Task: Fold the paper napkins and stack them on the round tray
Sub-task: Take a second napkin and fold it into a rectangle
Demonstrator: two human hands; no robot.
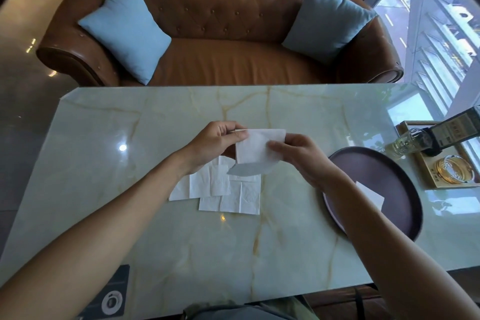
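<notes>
White paper napkin (255, 147), half folded, hangs above the pale marble table (155, 228), pinched between left hand (217, 144) and right hand (302, 157), so the folding step looks underway and next needs a crease before reaching the dark round tray (389, 169).

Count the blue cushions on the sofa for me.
2: one blue cushion leans against the left arm of the brown leather sofa, the other against its right arm. None seem hidden.
</notes>
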